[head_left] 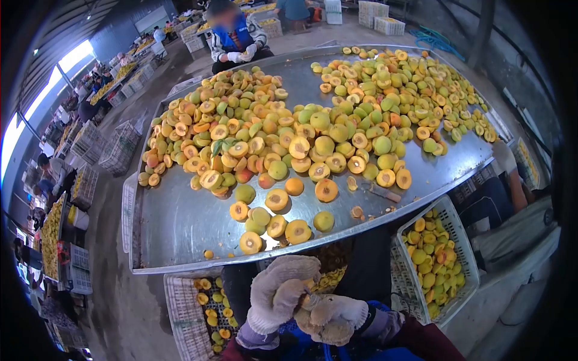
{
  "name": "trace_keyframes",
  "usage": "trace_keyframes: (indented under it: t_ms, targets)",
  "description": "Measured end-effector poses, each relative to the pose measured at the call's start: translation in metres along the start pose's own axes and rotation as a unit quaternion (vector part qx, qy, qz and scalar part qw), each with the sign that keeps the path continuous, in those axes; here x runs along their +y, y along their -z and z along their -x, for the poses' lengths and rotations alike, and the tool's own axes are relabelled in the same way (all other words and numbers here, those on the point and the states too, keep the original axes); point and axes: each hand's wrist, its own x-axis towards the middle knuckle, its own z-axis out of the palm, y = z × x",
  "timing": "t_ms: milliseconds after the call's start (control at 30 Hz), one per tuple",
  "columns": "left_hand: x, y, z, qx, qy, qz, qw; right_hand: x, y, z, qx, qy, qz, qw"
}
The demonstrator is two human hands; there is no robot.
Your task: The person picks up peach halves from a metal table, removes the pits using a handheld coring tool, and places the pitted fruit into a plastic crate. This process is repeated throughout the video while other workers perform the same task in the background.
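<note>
Both my hands wear dirty cream knit gloves and meet over my lap, below the near edge of the metal table [180, 234]. My left hand [278, 293] is closed, its fingers curled toward the other glove. My right hand [332, 316] is closed too, its fingertips touching the left ones. Something small and brownish-yellow shows between the fingertips, too hidden to name. On the table in front lie halved yellow-orange stone fruits, among them a cut half [298, 231] with a bare hollow. A knife [385, 192] with a wooden handle rests near the right front edge.
A large heap of fruit halves [319, 123] covers the table's middle and back. A crate of fruit [436, 265] stands at my right, another crate [186, 319] below left. A person [235, 39] in gloves sits across; another person's arm [512, 174] is at right.
</note>
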Motion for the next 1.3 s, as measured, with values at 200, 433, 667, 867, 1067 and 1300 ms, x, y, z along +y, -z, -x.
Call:
trace_keyframes:
  t_ms: [200,433,667,867,1067,1300]
  targets:
    - [-0.001,0.015,-0.017,-0.095,-0.156,-0.255,0.95,-0.003,0.001,-0.004,0.017,-0.039,0.051,0.998]
    - [-0.012,-0.011,0.011,0.042,0.103,0.204,0.973,0.005,0.006,-0.011,-0.002,0.023,0.053,0.998]
    - [-0.018,-0.018,0.005,0.114,0.236,0.373,0.89,0.004,0.034,-0.009,0.062,-0.008,0.025,0.998]
    - [-0.032,-0.036,0.008,0.09,0.289,0.331,0.894,0.003,0.007,-0.021,-0.086,-0.126,0.175,0.973]
    - [-0.044,0.007,0.009,0.185,0.321,0.255,0.893,-0.018,0.009,-0.007,0.002,-0.034,0.136,0.99]
    - [-0.066,0.115,0.061,0.29,0.212,-0.272,0.893,-0.021,0.044,0.002,0.173,0.053,0.267,0.947]
